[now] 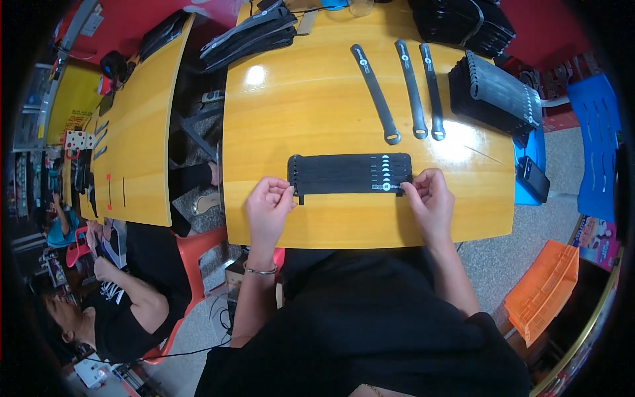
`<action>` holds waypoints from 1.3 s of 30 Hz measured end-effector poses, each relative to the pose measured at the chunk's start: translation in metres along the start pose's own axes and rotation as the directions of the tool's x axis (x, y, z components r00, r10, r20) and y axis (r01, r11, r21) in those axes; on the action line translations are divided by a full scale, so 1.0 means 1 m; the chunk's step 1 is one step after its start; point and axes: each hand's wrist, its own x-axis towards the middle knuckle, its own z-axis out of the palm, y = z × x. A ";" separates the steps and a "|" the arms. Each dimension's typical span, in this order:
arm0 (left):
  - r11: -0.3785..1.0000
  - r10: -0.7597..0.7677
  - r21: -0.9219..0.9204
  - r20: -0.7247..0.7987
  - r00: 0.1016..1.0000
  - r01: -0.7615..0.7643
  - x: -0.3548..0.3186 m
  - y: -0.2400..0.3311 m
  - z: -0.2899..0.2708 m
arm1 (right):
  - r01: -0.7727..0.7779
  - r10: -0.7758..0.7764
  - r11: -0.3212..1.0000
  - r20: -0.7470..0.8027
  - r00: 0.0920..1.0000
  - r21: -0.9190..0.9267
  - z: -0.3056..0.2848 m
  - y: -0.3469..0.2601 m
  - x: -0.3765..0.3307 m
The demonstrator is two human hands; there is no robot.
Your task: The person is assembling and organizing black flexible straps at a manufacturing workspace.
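Observation:
A row of overlapping black straps (337,175) lies flat before me, with white round marks towards its right end. At its lower left corner my left hand (268,206) is closed, thumb and fingertips pinching the strap end. My right hand (431,204) pinches the lower right corner in the same way. Two small dark tabs stick out below the row's near edge, one by each hand. Beyond the row, three loose black straps (411,89) with slotted ends lie apart from one another.
A thick stack of black straps (496,92) stands at the right, near a phone (533,178) on a blue surface. More bundles (251,36) lie at the far edge. An orange crate (542,291) is at lower right. At left, another person (132,298) sits by a second table (139,132).

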 end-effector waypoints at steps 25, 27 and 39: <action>1.000 0.007 0.028 -0.024 1.000 -0.006 -0.002 -0.001 0.002 | 0.012 -0.014 0.996 -0.024 1.000 -0.091 0.002 -0.003 0.000; 0.999 0.008 0.032 -0.022 1.000 -0.008 -0.001 -0.002 0.003 | 0.018 -0.022 0.995 -0.030 0.999 -0.102 0.002 -0.004 0.000; 0.999 0.034 0.044 -0.048 0.998 -0.032 -0.002 0.000 0.005 | 0.063 -0.068 0.991 -0.037 0.997 -0.117 0.001 -0.004 0.002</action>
